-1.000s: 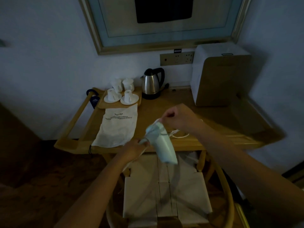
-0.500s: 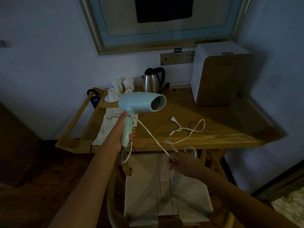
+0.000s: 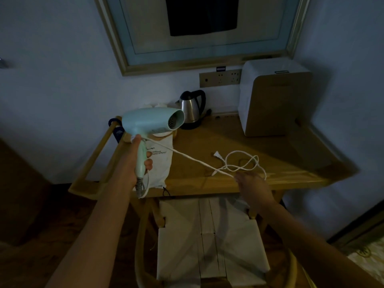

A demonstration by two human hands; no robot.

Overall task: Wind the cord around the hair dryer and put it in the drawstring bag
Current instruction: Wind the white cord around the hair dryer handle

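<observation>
My left hand (image 3: pixel 137 161) grips the handle of a pale green hair dryer (image 3: pixel 152 121), held upright above the table's left end with its nozzle facing right. Its white cord (image 3: pixel 193 160) leaves the handle's bottom, loops up past my thumb and runs taut down to the right. My right hand (image 3: pixel 252 189) pinches that cord at the table's front edge. The rest of the cord lies in loose loops on the table, ending in a plug (image 3: pixel 217 155). A white drawstring bag (image 3: pixel 161 163) with printed text lies flat behind the dryer handle, partly hidden.
The wooden table (image 3: pixel 228 142) carries a steel kettle (image 3: pixel 191 109) at the back and a white and tan box appliance (image 3: pixel 274 98) at the right. Cups are mostly hidden behind the dryer. A chair with a white seat (image 3: pixel 209 240) stands below me.
The dryer went from hanging low in both hands to upright in my left hand, raised higher. My right hand let go of it, took the cord and drew it out to the right.
</observation>
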